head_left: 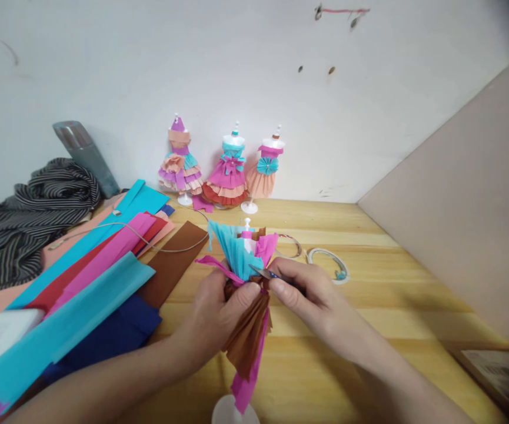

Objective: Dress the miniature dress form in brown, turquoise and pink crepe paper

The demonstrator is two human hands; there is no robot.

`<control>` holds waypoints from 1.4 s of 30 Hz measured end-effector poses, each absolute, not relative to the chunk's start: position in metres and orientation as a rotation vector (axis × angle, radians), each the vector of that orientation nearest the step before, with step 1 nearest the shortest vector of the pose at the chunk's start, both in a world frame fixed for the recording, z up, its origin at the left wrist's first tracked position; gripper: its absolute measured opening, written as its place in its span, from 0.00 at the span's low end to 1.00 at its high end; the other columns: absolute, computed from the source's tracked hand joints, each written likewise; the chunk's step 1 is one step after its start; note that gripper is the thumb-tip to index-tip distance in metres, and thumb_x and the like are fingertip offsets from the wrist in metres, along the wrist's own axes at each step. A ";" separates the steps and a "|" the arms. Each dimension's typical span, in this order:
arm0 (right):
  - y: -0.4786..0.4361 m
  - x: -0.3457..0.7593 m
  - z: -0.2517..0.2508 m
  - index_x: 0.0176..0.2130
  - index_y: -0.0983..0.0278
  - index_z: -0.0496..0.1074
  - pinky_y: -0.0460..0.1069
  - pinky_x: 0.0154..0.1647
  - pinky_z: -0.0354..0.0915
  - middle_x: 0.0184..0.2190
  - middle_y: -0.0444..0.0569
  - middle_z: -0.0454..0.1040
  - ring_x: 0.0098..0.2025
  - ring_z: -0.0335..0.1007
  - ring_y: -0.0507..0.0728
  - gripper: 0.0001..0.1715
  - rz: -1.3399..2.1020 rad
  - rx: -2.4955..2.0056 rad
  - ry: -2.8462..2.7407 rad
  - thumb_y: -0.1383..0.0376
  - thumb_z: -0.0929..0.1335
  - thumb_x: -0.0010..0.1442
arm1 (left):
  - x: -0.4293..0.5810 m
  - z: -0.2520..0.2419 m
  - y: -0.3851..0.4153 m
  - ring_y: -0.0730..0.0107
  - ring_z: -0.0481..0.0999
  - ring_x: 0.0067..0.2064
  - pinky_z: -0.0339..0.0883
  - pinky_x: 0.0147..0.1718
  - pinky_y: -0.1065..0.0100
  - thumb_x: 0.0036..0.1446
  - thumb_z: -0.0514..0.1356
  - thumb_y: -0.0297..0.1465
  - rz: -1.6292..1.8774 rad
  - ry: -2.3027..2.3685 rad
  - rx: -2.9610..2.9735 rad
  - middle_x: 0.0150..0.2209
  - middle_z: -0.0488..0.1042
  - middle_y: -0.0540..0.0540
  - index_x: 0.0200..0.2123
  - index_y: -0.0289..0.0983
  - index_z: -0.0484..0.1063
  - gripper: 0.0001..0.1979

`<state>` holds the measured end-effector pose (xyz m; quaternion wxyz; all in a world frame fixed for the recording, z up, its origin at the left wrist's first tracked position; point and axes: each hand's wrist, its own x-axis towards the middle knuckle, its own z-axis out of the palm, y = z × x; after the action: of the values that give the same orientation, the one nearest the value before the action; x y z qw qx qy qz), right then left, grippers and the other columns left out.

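In the middle, my left hand [221, 303] is closed around the waist of a miniature dress form dressed in crepe paper. Its brown pleated skirt [248, 338] hangs below my thumb, with a pink paper strip [246, 386] trailing down beside it. Turquoise pleated paper [234, 250] fans up over the chest, next to a pink piece [268, 247]. Between the thumb and fingers of my right hand [305, 291] is what looks like a pair of small scissors [266, 272], dark-handled. Their pointed metal tip lies against the turquoise paper near the waist; my palm hides the handles.
Three dressed mini forms [228, 176] stand by the wall. Folded crepe paper [99, 312], a white device [5, 333], a striped cloth [37, 206] and a leaning bottle [86, 156] crowd the left. A white tape ring [340, 263] lies right; a wooden frame [479, 371] sits front right.
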<state>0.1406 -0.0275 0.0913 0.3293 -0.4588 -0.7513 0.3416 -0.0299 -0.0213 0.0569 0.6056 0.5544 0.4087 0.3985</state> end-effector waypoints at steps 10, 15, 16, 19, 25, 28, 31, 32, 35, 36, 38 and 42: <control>-0.027 0.139 0.091 0.27 0.63 0.65 0.47 0.29 0.61 0.23 0.45 0.65 0.28 0.62 0.54 0.25 0.941 -1.173 -1.930 0.48 0.60 0.65 | -0.033 0.056 -0.022 0.67 0.75 0.27 0.69 0.26 0.69 0.54 0.61 0.40 0.963 0.988 1.337 0.27 0.75 0.47 0.35 0.35 0.70 0.13; -0.027 0.139 0.089 0.27 0.63 0.64 0.47 0.29 0.60 0.23 0.45 0.65 0.28 0.61 0.53 0.26 0.946 -1.183 -1.922 0.48 0.59 0.66 | -0.032 0.055 -0.022 0.67 0.74 0.27 0.68 0.26 0.68 0.54 0.61 0.40 0.979 0.992 1.341 0.27 0.76 0.47 0.36 0.34 0.70 0.14; -0.027 0.139 0.089 0.27 0.63 0.64 0.47 0.29 0.59 0.24 0.45 0.64 0.28 0.60 0.53 0.26 0.945 -1.185 -1.920 0.48 0.59 0.66 | -0.031 0.054 -0.022 0.67 0.74 0.27 0.68 0.26 0.68 0.54 0.61 0.39 0.982 0.995 1.342 0.27 0.76 0.47 0.36 0.34 0.70 0.13; -0.027 0.139 0.087 0.28 0.63 0.65 0.47 0.28 0.57 0.24 0.44 0.63 0.28 0.59 0.53 0.25 0.954 -1.187 -1.915 0.49 0.59 0.66 | -0.031 0.054 -0.021 0.68 0.74 0.26 0.68 0.26 0.69 0.55 0.61 0.39 0.977 0.998 1.342 0.26 0.76 0.47 0.36 0.35 0.70 0.12; -0.027 0.140 0.086 0.28 0.63 0.62 0.48 0.30 0.59 0.26 0.46 0.66 0.30 0.61 0.54 0.24 0.996 -1.206 -1.923 0.49 0.59 0.66 | -0.032 0.054 -0.022 0.67 0.75 0.27 0.69 0.26 0.68 0.55 0.60 0.39 0.971 0.980 1.350 0.26 0.75 0.48 0.34 0.36 0.69 0.12; -0.027 0.139 0.086 0.27 0.62 0.59 0.48 0.31 0.59 0.27 0.46 0.66 0.30 0.61 0.54 0.24 1.009 -1.197 -1.922 0.49 0.59 0.66 | -0.032 0.054 -0.022 0.66 0.75 0.28 0.69 0.27 0.68 0.55 0.59 0.39 0.965 0.984 1.354 0.26 0.75 0.48 0.34 0.36 0.69 0.11; -0.026 0.138 0.086 0.27 0.62 0.59 0.48 0.30 0.57 0.26 0.45 0.64 0.29 0.60 0.54 0.24 1.026 -1.190 -1.917 0.48 0.58 0.66 | -0.032 0.053 -0.021 0.67 0.74 0.28 0.69 0.28 0.67 0.55 0.58 0.38 0.954 0.990 1.361 0.26 0.74 0.48 0.34 0.36 0.68 0.11; -0.026 0.138 0.086 0.27 0.62 0.59 0.48 0.30 0.57 0.26 0.45 0.64 0.29 0.59 0.54 0.24 1.027 -1.190 -1.913 0.48 0.58 0.66 | -0.032 0.052 -0.021 0.67 0.74 0.28 0.69 0.28 0.67 0.56 0.58 0.38 0.953 0.988 1.363 0.27 0.74 0.48 0.34 0.36 0.68 0.11; -0.026 0.138 0.086 0.27 0.62 0.60 0.48 0.29 0.55 0.25 0.44 0.61 0.29 0.57 0.53 0.25 1.027 -1.184 -1.906 0.47 0.58 0.66 | -0.032 0.051 -0.020 0.68 0.73 0.28 0.69 0.29 0.67 0.56 0.58 0.38 0.954 0.993 1.374 0.29 0.74 0.47 0.34 0.35 0.68 0.11; -0.026 0.138 0.086 0.27 0.62 0.61 0.48 0.29 0.55 0.25 0.44 0.60 0.28 0.57 0.53 0.25 1.028 -1.182 -1.903 0.47 0.58 0.65 | -0.032 0.050 -0.021 0.68 0.73 0.28 0.69 0.29 0.67 0.56 0.58 0.38 0.953 0.996 1.378 0.29 0.73 0.47 0.34 0.35 0.68 0.11; -0.026 0.139 0.086 0.27 0.63 0.61 0.48 0.28 0.54 0.24 0.43 0.59 0.28 0.56 0.53 0.25 1.027 -1.183 -1.900 0.47 0.59 0.65 | -0.032 0.050 -0.021 0.68 0.73 0.28 0.69 0.29 0.67 0.56 0.58 0.38 0.950 0.995 1.388 0.28 0.73 0.48 0.35 0.35 0.68 0.11; -0.027 0.139 0.087 0.27 0.63 0.61 0.47 0.28 0.54 0.24 0.43 0.59 0.27 0.55 0.52 0.25 1.001 -1.187 -1.910 0.48 0.59 0.66 | -0.032 0.051 -0.023 0.67 0.73 0.28 0.69 0.29 0.67 0.56 0.58 0.38 0.959 0.999 1.408 0.27 0.73 0.48 0.34 0.36 0.68 0.10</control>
<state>0.1392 -0.0268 0.0868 0.3334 -0.4545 -0.7316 0.3835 -0.0317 -0.0227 0.0508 0.5510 0.5950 0.4221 0.4052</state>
